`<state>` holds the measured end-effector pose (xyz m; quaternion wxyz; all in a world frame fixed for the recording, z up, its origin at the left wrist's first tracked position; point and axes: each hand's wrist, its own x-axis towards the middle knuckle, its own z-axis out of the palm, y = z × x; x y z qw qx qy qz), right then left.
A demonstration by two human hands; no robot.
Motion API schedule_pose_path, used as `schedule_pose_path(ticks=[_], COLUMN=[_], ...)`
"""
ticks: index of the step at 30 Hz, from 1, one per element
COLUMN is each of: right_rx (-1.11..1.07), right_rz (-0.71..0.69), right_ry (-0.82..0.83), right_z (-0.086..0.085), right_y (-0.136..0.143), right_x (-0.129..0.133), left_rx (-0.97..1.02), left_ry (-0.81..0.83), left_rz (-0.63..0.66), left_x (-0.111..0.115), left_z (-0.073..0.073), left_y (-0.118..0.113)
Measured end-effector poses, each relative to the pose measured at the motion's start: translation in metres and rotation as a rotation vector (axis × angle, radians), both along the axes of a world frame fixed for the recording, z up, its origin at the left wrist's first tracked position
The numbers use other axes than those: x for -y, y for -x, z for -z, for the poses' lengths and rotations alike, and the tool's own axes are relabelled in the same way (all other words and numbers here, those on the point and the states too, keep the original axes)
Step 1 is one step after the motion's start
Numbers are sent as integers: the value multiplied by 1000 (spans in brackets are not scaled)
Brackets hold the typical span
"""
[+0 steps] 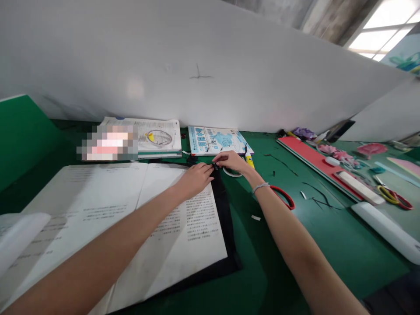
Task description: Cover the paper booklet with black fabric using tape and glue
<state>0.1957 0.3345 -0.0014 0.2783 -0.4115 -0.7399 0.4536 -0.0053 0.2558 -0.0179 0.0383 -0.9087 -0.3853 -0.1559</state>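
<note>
A large printed sheet with a centre fold [183, 253] lies on top of a black sheet [229, 245], whose edge shows along the right and bottom. My left hand [196, 180] presses over the paper's upper right corner, its closed fingers at the black edge. Opposite it, my right hand [232, 161] is closed in a pinch on the same black edge, so the fingertips nearly meet. Just below the right hand sits a white ring, perhaps a tape roll [233, 174]. Red-handled scissors [288, 199] are partly hidden under my right forearm. A yellow glue tube [250, 160] stands out behind the wrist.
At the back are an open book [160, 138] and a blue-and-white book [216, 139] against a white partition [147, 65]. Black scraps [316, 192] lie to the right. Further over are a red folder [311, 159], a white case [387, 232] and yellow-and-red scissors [392, 194].
</note>
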Motion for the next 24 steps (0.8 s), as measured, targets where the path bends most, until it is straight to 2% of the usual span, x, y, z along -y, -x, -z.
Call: schedule_pose_path(ticks=[10,14,24], right_rx=[68,117,354], right_rz=[-64,-62,-89], right_ry=[-88,-126,-221], right_z=[2,0,-24], right_y=[1,2,13], right_x=[-2,-2,-1], left_rx=[32,27,-43], left_ry=[103,95,-6], left_rz=[-42,-44,-45], left_x=[1,0,-2], left_z=[-4,-2,3], left_y=[0,0,0])
